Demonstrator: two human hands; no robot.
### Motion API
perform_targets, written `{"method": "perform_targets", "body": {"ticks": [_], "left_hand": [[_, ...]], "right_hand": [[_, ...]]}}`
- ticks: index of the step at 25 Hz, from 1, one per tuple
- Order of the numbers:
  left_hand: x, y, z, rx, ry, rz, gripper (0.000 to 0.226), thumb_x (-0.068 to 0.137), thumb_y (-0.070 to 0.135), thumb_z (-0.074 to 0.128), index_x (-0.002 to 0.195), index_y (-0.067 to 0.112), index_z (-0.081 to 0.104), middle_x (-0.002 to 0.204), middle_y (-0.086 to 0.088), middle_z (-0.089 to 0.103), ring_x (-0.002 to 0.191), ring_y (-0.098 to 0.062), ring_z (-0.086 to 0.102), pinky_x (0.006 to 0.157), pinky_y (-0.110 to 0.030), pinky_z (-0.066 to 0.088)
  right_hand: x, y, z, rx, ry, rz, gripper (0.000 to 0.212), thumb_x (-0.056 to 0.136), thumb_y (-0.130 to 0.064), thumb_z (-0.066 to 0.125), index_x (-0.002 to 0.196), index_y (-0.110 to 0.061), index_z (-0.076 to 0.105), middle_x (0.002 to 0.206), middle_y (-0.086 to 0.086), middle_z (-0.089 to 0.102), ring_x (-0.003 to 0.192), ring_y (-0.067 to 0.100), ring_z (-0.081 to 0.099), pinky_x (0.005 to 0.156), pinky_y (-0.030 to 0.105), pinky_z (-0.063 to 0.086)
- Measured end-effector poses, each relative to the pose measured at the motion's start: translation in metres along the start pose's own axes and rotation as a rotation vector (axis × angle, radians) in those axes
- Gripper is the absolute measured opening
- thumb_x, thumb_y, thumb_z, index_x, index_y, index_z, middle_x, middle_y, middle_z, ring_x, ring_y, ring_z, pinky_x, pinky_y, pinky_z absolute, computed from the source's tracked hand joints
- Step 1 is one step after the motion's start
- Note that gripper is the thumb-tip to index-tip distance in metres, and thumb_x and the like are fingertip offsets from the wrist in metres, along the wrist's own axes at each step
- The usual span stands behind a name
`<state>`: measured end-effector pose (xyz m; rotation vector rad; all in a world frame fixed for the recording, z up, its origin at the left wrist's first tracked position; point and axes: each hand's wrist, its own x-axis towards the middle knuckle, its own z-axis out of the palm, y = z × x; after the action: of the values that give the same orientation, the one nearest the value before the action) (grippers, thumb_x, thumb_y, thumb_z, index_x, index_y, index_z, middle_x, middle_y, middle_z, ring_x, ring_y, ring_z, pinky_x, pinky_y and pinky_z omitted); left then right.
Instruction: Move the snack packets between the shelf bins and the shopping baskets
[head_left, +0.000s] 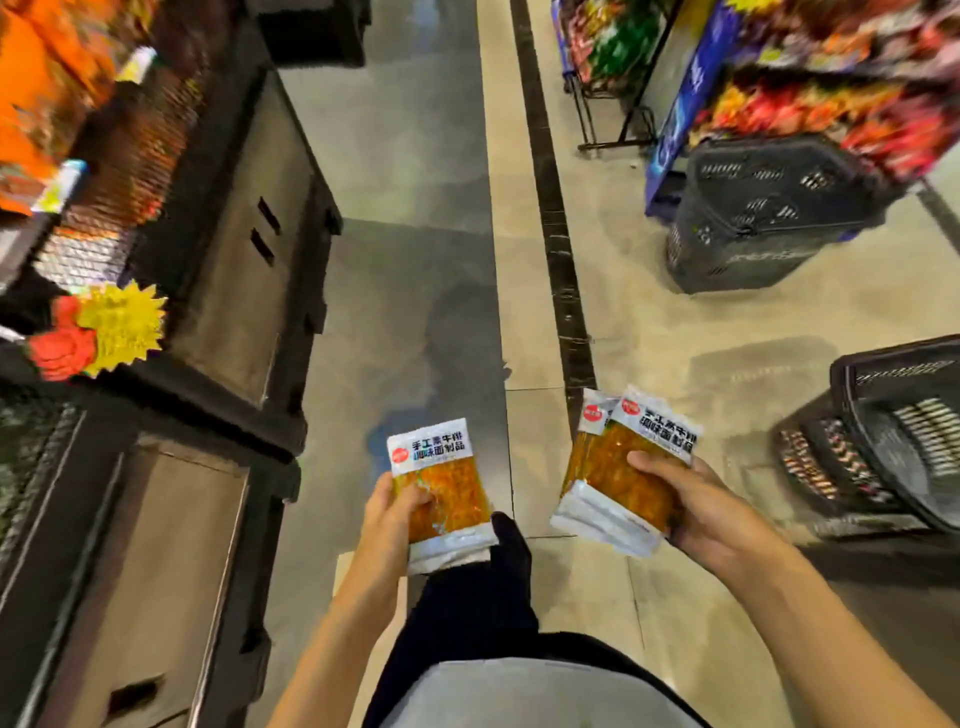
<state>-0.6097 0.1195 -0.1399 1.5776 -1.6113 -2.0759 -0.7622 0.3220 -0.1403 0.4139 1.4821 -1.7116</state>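
My left hand (387, 519) grips a silver-and-orange snack packet (441, 483) by its left edge, held over the aisle floor. My right hand (696, 509) holds two more packets of the same kind (623, 467), stacked and fanned slightly. A black shopping basket (883, 447) sits on the floor to the right of my right hand; striped packets lie inside it. A second black basket (769, 213) stands farther up the aisle on the right. Shelf bins of orange snacks (57, 104) are at the upper left.
Dark shelving units (234, 244) line the left side, with a yellow starburst tag (122, 325). A wire rack of colourful snacks (618, 47) and a fuller display (831, 93) stand at the upper right. My leg and shoe (509, 540) are below the packets.
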Motion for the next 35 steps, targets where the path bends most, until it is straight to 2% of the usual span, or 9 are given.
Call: {"method": "perform_targets", "body": {"ticks": [3, 9, 12, 16, 21, 26, 30, 33, 35], "left_hand": [[0.047, 0.036, 0.036, 0.054, -0.032, -0.023, 0.019, 0.092, 0.007, 0.047, 0.093, 0.024, 0.056, 0.095, -0.003, 0.064, 0.089, -0.023, 0.061, 0.083, -0.042, 0.050], [0.183, 0.174, 0.155, 0.142, -0.235, 0.022, 0.021, 0.092, 0.007, 0.045, 0.101, 0.022, 0.057, 0.097, 0.000, 0.066, 0.085, -0.016, 0.063, 0.067, -0.030, 0.049], [0.239, 0.244, 0.223, 0.251, -0.390, 0.074, 0.023, 0.094, 0.012, 0.046, 0.110, 0.024, 0.057, 0.109, 0.001, 0.066, 0.095, -0.016, 0.064, 0.073, -0.029, 0.049], [0.299, 0.311, 0.313, 0.335, -0.537, 0.087, 0.022, 0.095, 0.008, 0.044, 0.103, 0.025, 0.055, 0.102, 0.002, 0.066, 0.089, -0.014, 0.063, 0.074, -0.028, 0.050], [0.377, 0.353, 0.409, 0.412, -0.582, 0.014, 0.024, 0.094, 0.010, 0.044, 0.114, 0.020, 0.054, 0.108, -0.005, 0.067, 0.097, -0.022, 0.064, 0.080, -0.034, 0.052], [0.447, 0.423, 0.514, 0.477, -0.582, 0.023, 0.025, 0.094, 0.007, 0.043, 0.113, 0.019, 0.054, 0.110, -0.010, 0.066, 0.099, -0.026, 0.064, 0.088, -0.042, 0.051], [0.485, 0.475, 0.594, 0.466, -0.646, -0.013, 0.024, 0.094, 0.003, 0.042, 0.107, 0.019, 0.055, 0.096, -0.007, 0.068, 0.084, -0.021, 0.064, 0.069, -0.031, 0.053], [0.528, 0.504, 0.672, 0.565, -0.724, -0.004, 0.026, 0.092, -0.001, 0.044, 0.098, 0.021, 0.057, 0.097, -0.006, 0.067, 0.081, -0.018, 0.065, 0.067, -0.026, 0.052], [0.561, 0.519, 0.730, 0.639, -0.824, -0.034, 0.028, 0.091, -0.004, 0.046, 0.098, 0.022, 0.055, 0.097, -0.004, 0.066, 0.078, -0.014, 0.066, 0.064, -0.022, 0.054]], "right_hand": [[0.052, -0.040, -0.003, 0.039, 0.036, 0.007, 0.031, 0.075, -0.010, 0.066, 0.104, -0.016, 0.064, 0.096, 0.008, 0.073, 0.080, 0.019, 0.070, 0.065, 0.034, 0.059], [0.163, -0.165, 0.002, 0.201, 0.154, -0.015, 0.016, 0.085, -0.002, 0.059, 0.093, -0.015, 0.063, 0.075, 0.002, 0.074, 0.064, 0.014, 0.071, 0.052, 0.027, 0.057], [0.196, -0.215, -0.009, 0.284, 0.240, -0.029, 0.016, 0.083, -0.003, 0.061, 0.094, -0.015, 0.062, 0.073, 0.002, 0.074, 0.062, 0.014, 0.071, 0.053, 0.028, 0.058], [0.248, -0.264, -0.030, 0.426, 0.308, -0.044, 0.018, 0.086, -0.001, 0.057, 0.097, -0.015, 0.062, 0.079, 0.005, 0.075, 0.068, 0.019, 0.071, 0.063, 0.033, 0.058], [0.338, -0.350, -0.067, 0.523, 0.353, -0.102, 0.022, 0.085, -0.002, 0.056, 0.102, -0.015, 0.062, 0.085, 0.005, 0.074, 0.072, 0.020, 0.071, 0.056, 0.030, 0.059], [0.424, -0.465, -0.109, 0.598, 0.375, -0.147, 0.035, 0.072, -0.008, 0.063, 0.107, -0.015, 0.062, 0.095, 0.008, 0.073, 0.078, 0.021, 0.071, 0.069, 0.035, 0.059], [0.479, -0.531, -0.140, 0.666, 0.447, -0.155, 0.021, 0.085, -0.004, 0.057, 0.101, -0.016, 0.062, 0.086, 0.004, 0.074, 0.072, 0.019, 0.071, 0.065, 0.033, 0.059], [0.525, -0.568, -0.165, 0.732, 0.546, -0.126, 0.017, 0.087, -0.003, 0.056, 0.097, -0.016, 0.061, 0.088, 0.006, 0.072, 0.075, 0.021, 0.069, 0.062, 0.030, 0.059], [0.559, -0.587, -0.184, 0.818, 0.637, -0.105, 0.016, 0.087, -0.004, 0.057, 0.095, -0.017, 0.061, 0.093, 0.007, 0.071, 0.078, 0.022, 0.067, 0.066, 0.032, 0.058]]}}
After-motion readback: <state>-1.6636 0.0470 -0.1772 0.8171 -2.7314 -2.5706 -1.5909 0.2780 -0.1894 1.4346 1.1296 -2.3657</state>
